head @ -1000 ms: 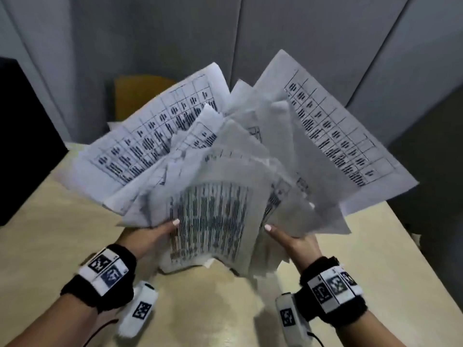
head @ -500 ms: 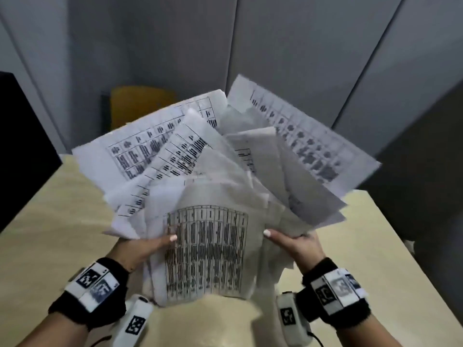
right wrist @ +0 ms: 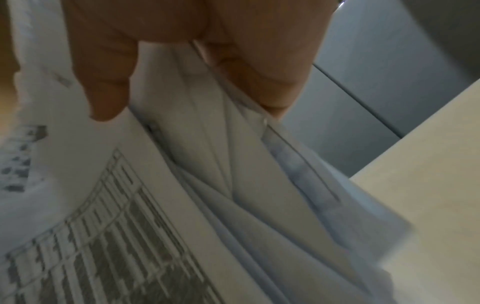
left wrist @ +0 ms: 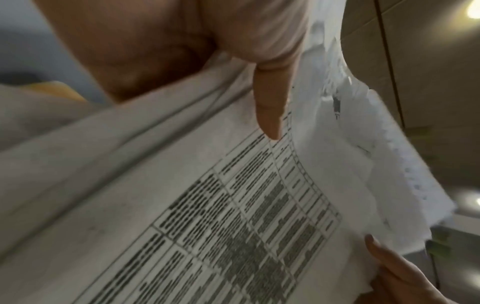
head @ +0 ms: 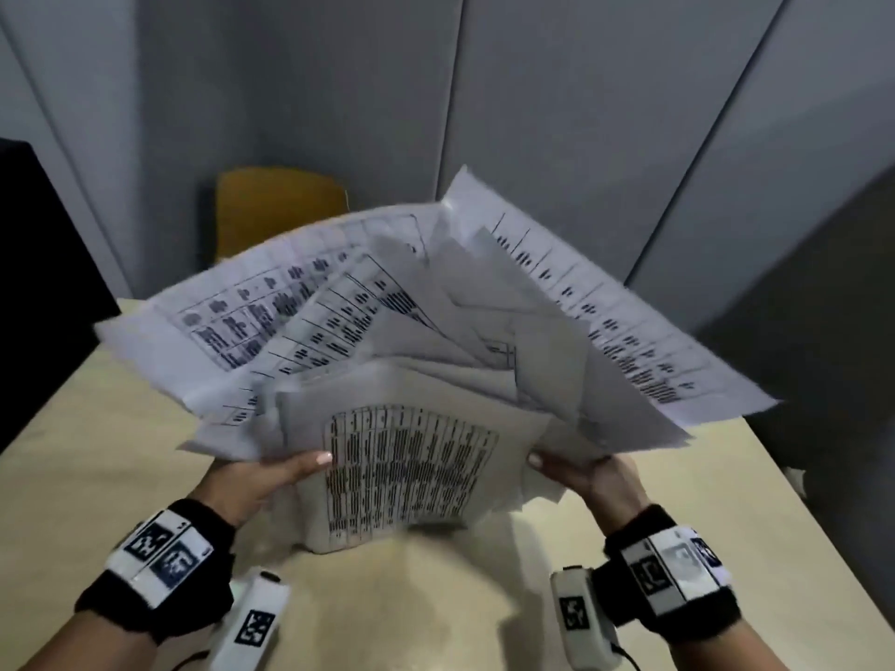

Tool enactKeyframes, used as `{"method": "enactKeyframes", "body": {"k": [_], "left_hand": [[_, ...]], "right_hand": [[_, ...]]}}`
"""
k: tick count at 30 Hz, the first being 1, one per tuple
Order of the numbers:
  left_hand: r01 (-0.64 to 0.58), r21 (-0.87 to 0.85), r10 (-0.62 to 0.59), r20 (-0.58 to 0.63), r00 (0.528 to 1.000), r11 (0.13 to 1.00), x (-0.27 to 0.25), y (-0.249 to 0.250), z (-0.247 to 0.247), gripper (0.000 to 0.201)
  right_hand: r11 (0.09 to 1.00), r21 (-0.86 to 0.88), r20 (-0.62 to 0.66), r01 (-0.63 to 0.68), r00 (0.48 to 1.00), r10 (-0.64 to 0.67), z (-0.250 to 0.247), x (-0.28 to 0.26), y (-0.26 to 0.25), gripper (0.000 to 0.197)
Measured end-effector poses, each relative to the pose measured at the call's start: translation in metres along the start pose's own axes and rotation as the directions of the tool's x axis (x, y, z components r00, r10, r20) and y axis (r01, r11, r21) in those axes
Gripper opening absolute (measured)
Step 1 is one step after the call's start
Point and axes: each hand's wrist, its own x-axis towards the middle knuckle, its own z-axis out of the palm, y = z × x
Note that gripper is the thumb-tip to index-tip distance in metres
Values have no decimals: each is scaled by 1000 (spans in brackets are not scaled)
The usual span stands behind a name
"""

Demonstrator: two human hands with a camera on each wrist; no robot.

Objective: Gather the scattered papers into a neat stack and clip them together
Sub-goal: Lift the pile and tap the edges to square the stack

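A loose, fanned bundle of white printed papers [head: 411, 360] with tables is held above the light wooden table [head: 72, 477]. My left hand [head: 256, 481] grips its left side, thumb on the front sheet. My right hand [head: 586, 477] grips the right side, thumb on top too. In the left wrist view my thumb [left wrist: 270, 107] lies on the front sheet of the papers [left wrist: 207, 205], and the right hand's thumb [left wrist: 384, 257] shows at the far edge. In the right wrist view my fingers [right wrist: 249, 67] pinch the splayed papers [right wrist: 233, 185]. No clip is in view.
A yellow chair back [head: 276, 205] stands behind the table's far edge. Grey wall panels [head: 557, 113] rise behind it. A dark screen [head: 34, 283] stands at the left and a dark object [head: 823, 331] at the right.
The fan of papers has tilted away from me and come lower towards the table. Both hands keep their grip and have moved slightly apart.
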Motion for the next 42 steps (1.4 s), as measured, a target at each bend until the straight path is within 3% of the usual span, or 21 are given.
{"method": "enactKeyframes", "body": {"k": [1, 4, 5, 7, 9, 13, 16, 18, 21, 23, 25, 28, 29, 31, 32, 33, 34, 37, 41, 42], "left_hand": [[33, -11, -32, 20, 999, 999, 0, -3, 2, 80], [53, -13, -53, 27, 998, 998, 3, -11, 10, 78], [42, -23, -42, 7, 999, 999, 5, -13, 12, 67], [23, -20, -25, -94, 995, 1000, 7, -11, 14, 25], [22, -21, -25, -137, 990, 1000, 1, -4, 17, 10], [10, -28, -14, -121, 993, 1000, 0, -4, 13, 15], [-27, -21, 25, -111, 993, 999, 7, -1, 6, 39], [-66, -57, 62, -62, 996, 996, 6, 1, 3, 27], [-130, -49, 131, 29, 991, 990, 1, -1, 2, 78], [-156, -27, 157, 69, 985, 987, 1, -6, 3, 92], [-138, -3, 138, 31, 990, 990, 6, -8, 6, 79], [-85, 27, 86, -62, 994, 996, 9, -7, 4, 28], [-76, 52, 78, -52, 996, 996, 7, -4, 4, 26], [-53, 23, 52, 21, 998, 998, 3, -6, 2, 59], [-31, 9, 31, 16, 999, 999, 3, -9, 2, 76], [-24, 12, 24, -18, 1000, 1000, 4, -12, 4, 81], [-30, 38, 32, -58, 998, 999, 5, -14, 7, 71], [-88, 134, 110, -164, 980, 987, 4, -9, 13, 13], [-172, 156, 188, -96, 977, 973, 0, -2, 3, 22], [-177, 145, 187, -53, 981, 973, -1, -3, -1, 33]], "right_hand": [[1000, 17, 5, 6, 1000, -6, 3, 0, 6, 41], [999, 31, -31, -30, 999, 31, 21, 1, 14, 34], [1000, 20, -48, -16, 999, 17, 25, 2, 14, 31], [999, 14, -95, 29, 995, -28, 24, 4, 16, 30], [999, 28, -112, 42, 993, -39, 20, 2, 16, 26], [999, -26, -100, 42, 994, -44, 19, 0, 9, 24], [999, -8, -61, 38, 997, -39, 10, -1, 4, 32], [999, 4, -43, 37, 998, -37, 5, -7, 3, 31], [996, 40, -54, 74, 996, -72, 7, -15, 3, 34], [994, 70, -10, 79, 997, -78, 14, -16, 2, 36], [993, 78, 19, 91, 996, -93, 22, -16, -2, 37], [988, 127, -27, 91, 996, -89, 22, -11, 1, 54], [987, 143, -49, 74, 997, -67, 21, -10, 2, 60], [985, 171, -44, 30, 999, -22, 21, -8, 10, 43], [989, 146, -37, 11, 999, -6, 23, -8, 12, 34], [995, 98, -46, 8, 999, -3, 28, -9, 13, 31], [998, 62, -60, 27, 998, -23, 32, -9, 15, 33], [993, 78, -112, 86, 991, -77, 39, -9, 11, 37], [987, 128, -127, 93, 989, -77, 30, -17, 14, 35], [991, 102, -127, 84, 989, -71, 28, -20, 16, 33]]}}
